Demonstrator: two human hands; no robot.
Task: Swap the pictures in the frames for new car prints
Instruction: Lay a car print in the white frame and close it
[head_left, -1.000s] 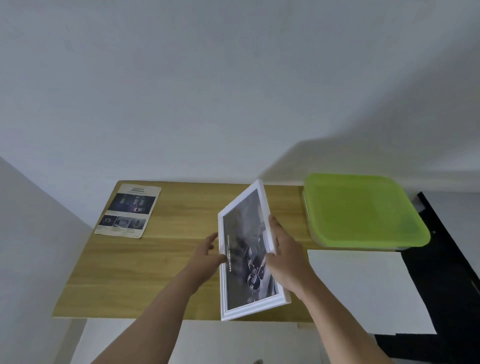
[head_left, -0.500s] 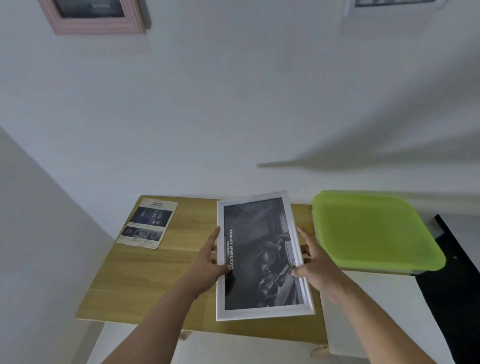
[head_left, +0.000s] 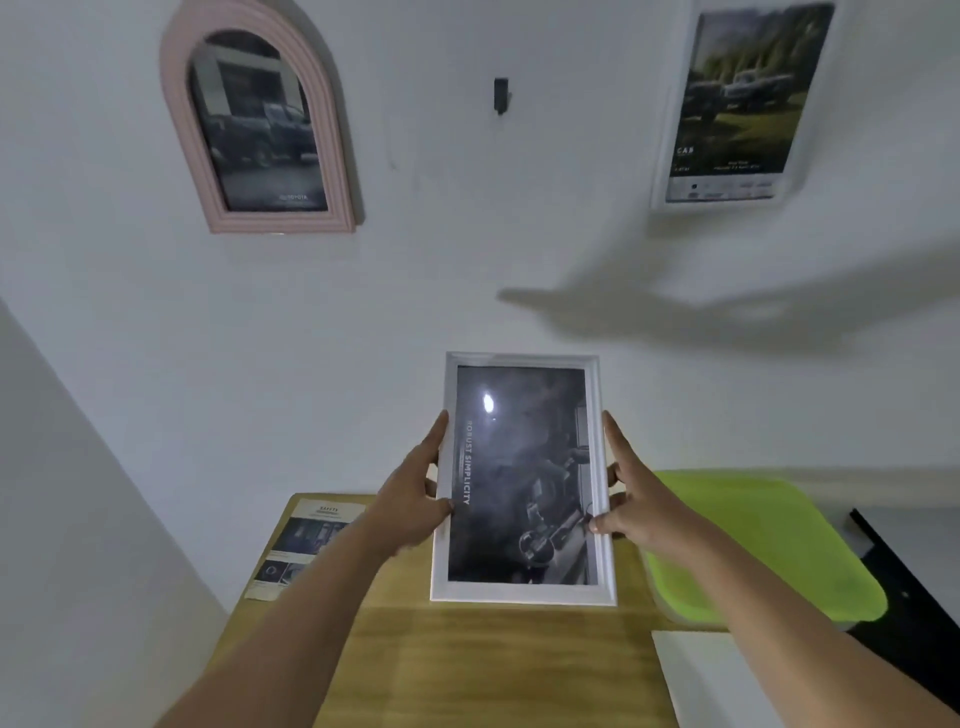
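Both hands hold one white frame (head_left: 522, 593) upright in front of the wall, above the far part of the desk (head_left: 493, 670). My left hand (head_left: 410, 509) grips the frame's 9 o'clock edge, thumb on the front border, forefinger laid up along the side and the other fingers behind. My right hand (head_left: 636, 512) grips the 3 o'clock edge the same way, thumb tip on the front border. Neither hand is spread wide; each pinches the frame between thumb and fingers.

Inside the frame sits a dark print (head_left: 519, 467) with the words "ROBUST SIMPLICITY" running up its left side and a bright glare spot near the top.

On the wall, a pink arched frame (head_left: 283, 222) with a dark pickup picture hangs at 11 o'clock from the held frame, a small black hook (head_left: 500, 95) at 12 o'clock, and a white framed car print (head_left: 743, 104) at 1 o'clock.

On the desk, a leaflet (head_left: 301, 545) lies at 9 o'clock, partly behind the left forearm. A green lidded box (head_left: 753, 545) sits at 3 o'clock, with a white sheet (head_left: 701, 675) at 5 o'clock.
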